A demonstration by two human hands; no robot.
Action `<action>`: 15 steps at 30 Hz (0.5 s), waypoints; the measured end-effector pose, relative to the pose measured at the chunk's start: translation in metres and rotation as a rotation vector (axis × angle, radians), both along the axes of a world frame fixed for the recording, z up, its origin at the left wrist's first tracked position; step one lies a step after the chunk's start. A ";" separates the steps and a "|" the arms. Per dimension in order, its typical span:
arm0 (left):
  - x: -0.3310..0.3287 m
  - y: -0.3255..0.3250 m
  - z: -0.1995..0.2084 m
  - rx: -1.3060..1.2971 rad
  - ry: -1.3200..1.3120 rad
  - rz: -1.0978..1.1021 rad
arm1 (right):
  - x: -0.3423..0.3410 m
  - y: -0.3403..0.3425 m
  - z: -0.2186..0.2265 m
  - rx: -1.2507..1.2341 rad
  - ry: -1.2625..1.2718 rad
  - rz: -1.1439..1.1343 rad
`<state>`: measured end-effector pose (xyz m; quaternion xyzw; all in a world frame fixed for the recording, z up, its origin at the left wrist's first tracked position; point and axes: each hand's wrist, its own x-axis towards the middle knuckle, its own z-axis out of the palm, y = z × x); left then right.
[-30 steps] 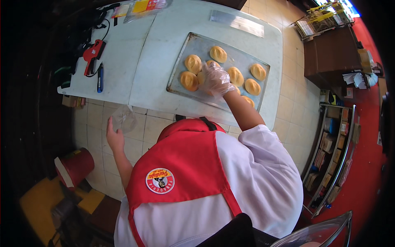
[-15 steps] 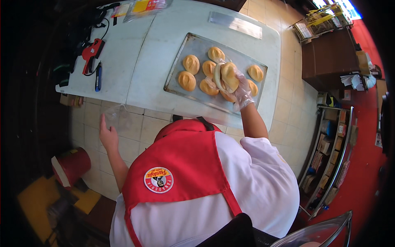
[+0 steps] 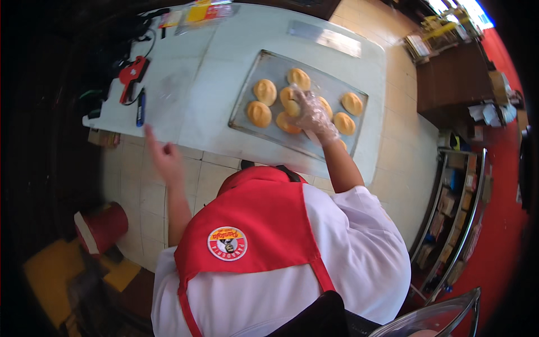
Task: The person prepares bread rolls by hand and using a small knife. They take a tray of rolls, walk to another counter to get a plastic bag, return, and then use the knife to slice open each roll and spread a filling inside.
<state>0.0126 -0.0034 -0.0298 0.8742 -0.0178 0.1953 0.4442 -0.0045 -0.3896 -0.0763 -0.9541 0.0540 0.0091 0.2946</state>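
Observation:
My right hand [image 3: 312, 115], in a clear plastic glove, reaches over the metal baking tray [image 3: 242, 124]. Its fingers are closed around a golden bread roll [image 3: 289, 100] near the tray's middle. Several more rolls lie around it, among them one at the tray's left [image 3: 259, 114] and one at its right [image 3: 352, 104]. Bare and blurred by motion, my left hand [image 3: 164, 159] is off the table's near edge, index finger stretched out and thumb apart. That fingertip points towards a blue box cutter [image 3: 141, 108]. A hazy see-through patch shows on the table beyond it; I cannot tell what it is.
A red labelling gun [image 3: 132, 74] lies on the white table [image 3: 216, 106] at the left, with packaged plastic bags [image 3: 203, 14] behind. A clear flat sheet [image 3: 325, 39] lies beyond the tray. A red bucket [image 3: 104, 227] stands on the floor; a shelf rack [image 3: 449, 224] is at right.
My right hand has lowered a roll towards the tray and shifted left. My left hand has moved up and right; the clear bag beside it no longer shows distinctly. The view has shifted slightly.

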 end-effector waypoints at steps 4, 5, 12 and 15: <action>0.003 -0.019 -0.080 0.284 -0.125 -0.166 | -0.008 -0.003 -0.009 0.128 -0.028 -0.100; -0.002 -0.021 -0.093 0.136 0.032 -0.188 | -0.007 0.003 0.002 0.304 0.029 -0.191; 0.000 -0.023 -0.125 0.494 0.176 -0.194 | -0.010 -0.019 -0.027 0.359 -0.035 -0.232; -0.001 -0.014 -0.131 0.526 0.221 -0.212 | -0.006 0.007 0.015 0.137 -0.150 -0.092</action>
